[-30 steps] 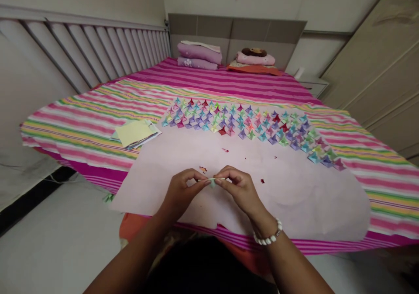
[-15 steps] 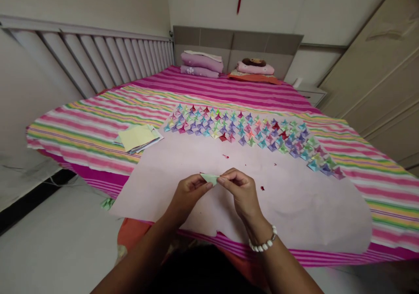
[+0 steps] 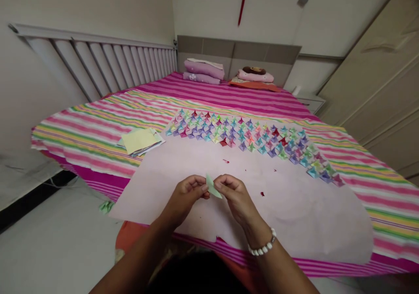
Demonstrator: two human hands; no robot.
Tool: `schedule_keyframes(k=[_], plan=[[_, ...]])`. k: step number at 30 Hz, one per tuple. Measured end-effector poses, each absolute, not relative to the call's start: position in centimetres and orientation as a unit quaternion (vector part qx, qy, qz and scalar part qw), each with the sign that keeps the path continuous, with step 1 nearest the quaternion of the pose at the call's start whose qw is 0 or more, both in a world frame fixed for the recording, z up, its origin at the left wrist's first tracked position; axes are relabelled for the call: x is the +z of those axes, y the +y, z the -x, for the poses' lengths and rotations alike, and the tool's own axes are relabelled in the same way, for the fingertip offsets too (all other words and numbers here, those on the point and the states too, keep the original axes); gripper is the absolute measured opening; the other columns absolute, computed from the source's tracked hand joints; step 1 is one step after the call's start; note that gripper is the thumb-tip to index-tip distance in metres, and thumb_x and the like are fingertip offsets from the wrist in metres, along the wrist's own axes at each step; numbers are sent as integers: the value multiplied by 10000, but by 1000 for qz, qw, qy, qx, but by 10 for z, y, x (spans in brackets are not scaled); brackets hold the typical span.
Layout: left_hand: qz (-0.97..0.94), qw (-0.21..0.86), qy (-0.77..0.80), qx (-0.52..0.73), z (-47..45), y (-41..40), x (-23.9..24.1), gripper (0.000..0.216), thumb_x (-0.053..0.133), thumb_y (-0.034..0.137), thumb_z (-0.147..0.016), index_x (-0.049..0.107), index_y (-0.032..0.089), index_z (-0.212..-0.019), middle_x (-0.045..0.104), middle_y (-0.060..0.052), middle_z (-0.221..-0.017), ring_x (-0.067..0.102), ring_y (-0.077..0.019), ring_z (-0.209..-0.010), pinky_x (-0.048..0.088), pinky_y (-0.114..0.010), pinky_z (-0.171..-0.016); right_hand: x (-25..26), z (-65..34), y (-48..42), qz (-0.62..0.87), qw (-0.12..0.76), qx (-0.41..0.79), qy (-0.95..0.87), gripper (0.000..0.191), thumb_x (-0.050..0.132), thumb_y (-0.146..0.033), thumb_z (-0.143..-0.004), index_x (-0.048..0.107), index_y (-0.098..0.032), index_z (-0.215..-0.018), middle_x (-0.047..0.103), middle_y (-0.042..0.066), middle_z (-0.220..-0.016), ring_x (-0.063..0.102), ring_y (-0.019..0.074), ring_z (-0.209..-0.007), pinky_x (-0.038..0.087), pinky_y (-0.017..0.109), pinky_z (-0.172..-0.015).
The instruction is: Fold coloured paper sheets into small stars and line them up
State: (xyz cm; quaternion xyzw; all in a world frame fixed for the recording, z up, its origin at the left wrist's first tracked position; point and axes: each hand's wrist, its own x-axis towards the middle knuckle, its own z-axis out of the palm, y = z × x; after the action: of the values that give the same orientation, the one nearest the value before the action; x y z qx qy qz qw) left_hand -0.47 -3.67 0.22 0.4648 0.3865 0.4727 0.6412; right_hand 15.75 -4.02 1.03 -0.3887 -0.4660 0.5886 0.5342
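Between my hands is a small folded piece of pale green paper [image 3: 212,187], turned so its long side slants down to the right. My left hand [image 3: 191,192] pinches its left side between thumb and fingers. From the other side, my right hand [image 3: 234,193], with a white beaded bracelet at the wrist, pinches it near the middle. Both hands are above a large pale pink sheet [image 3: 294,211]. Beyond them, rows of small folded paper pieces [image 3: 242,133] in many colours cover the sheet's far part.
A stack of coloured paper squares [image 3: 140,142] lies at the sheet's left edge, on a striped cloth [image 3: 98,121]. Small red scraps [image 3: 262,194] dot the sheet. Folded bedding [image 3: 203,71] is piled by the headboard. Green crumpled paper [image 3: 106,206] is at the lower left.
The green paper has turned from lying nearly level to a steep slant, and my fingers have shifted along it. The view has tilted slightly upward.
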Motion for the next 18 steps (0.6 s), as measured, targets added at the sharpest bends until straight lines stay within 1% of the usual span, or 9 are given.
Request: schedule_keyframes(k=[7, 10, 12, 16, 18], plan=[[-474, 640, 389, 463, 8, -38, 2, 211, 733, 321, -719, 661, 154, -826, 664, -19, -723, 609, -125, -668, 505, -282, -709, 9, -156, -42, 379, 525, 615, -450, 215, 763, -382, -683, 666, -194, -645, 554, -29, -558, 430, 101, -528, 399, 245, -574], [-473, 638, 394, 464, 9, -39, 3, 202, 727, 308, -723, 673, 151, -838, 659, -13, -692, 612, -124, -665, 504, -274, -704, 7, -158, -41, 391, 528, 587, -472, 188, 745, -374, -708, 690, -195, -696, 605, -16, -609, 488, 110, -569, 414, 253, -598], [-480, 629, 403, 460, 8, -38, 5, 217, 724, 304, -720, 682, 146, -862, 669, -18, -705, 616, -127, -665, 510, -280, -701, 6, -160, -40, 397, 522, 571, -494, 181, 747, -365, -705, 702, -196, -749, 633, -5, -644, 528, 122, -603, 428, 260, -612], [-503, 580, 436, 470, 4, -38, 7, 234, 709, 318, -721, 683, 144, -876, 701, -40, -778, 643, -151, -698, 534, -308, -718, 6, -159, -40, 404, 504, 555, -523, 163, 746, -308, -680, 686, -187, -770, 620, -10, -623, 521, 115, -564, 421, 253, -570], [-529, 535, 449, 481, -1, -40, 7, 246, 679, 345, -749, 682, 145, -893, 709, -53, -822, 656, -167, -741, 540, -318, -738, 5, -157, -40, 428, 514, 508, -542, 104, 702, -267, -702, 666, -180, -745, 580, -21, -595, 488, 105, -537, 400, 244, -542]])
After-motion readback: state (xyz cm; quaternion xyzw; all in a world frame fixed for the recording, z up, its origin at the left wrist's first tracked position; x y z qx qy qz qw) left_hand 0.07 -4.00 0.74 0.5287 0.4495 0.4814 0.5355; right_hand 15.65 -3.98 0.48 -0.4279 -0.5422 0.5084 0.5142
